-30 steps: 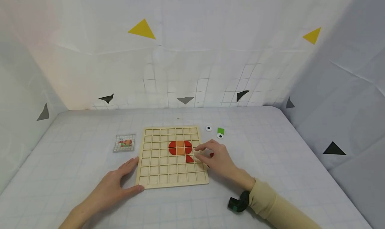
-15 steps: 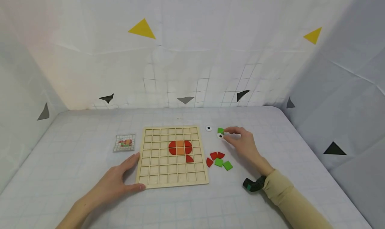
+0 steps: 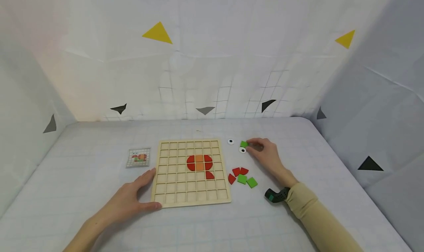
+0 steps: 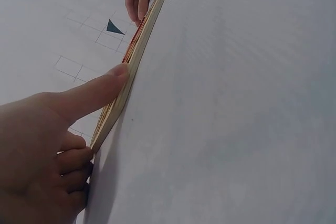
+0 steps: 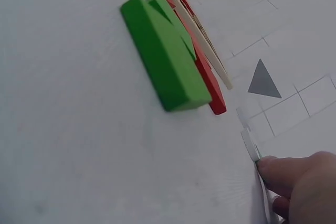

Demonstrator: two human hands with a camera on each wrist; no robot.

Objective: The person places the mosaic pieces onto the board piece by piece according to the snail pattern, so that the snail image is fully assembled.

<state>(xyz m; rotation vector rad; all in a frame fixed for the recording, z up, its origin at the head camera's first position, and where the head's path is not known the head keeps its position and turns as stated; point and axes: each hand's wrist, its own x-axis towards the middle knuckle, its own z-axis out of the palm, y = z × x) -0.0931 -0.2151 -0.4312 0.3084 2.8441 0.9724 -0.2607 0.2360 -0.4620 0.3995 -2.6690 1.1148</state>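
A wooden grid board (image 3: 170, 187) lies flat, with orange squares (image 3: 199, 163) and red quarter-round tiles (image 3: 209, 175) set in its cells. My left hand (image 3: 129, 200) steadies its near left corner, thumb on the front edge and fingertips at the left side. In the left wrist view that thumb (image 4: 97, 95) lies straight against the board's rim. Right of the board, my right hand (image 3: 266, 155) pinches the right edge of a green square tile (image 3: 243, 144). A white eye disc (image 3: 243, 150) sits just below the thumb; the right wrist view mostly hides the tile.
Loose red quarter tiles (image 3: 232, 178) and green square tiles (image 3: 252, 182) lie beside the board's right edge. Another eye disc (image 3: 230, 141) is farther back. A small picture card (image 3: 138, 158) with a coloured pattern lies left of the board. White cloth walls surround the table.
My right hand has left the board, moving right and back to the green tile by the eye discs, and its fingertips have closed on it. The left hand stays at the board's corner.
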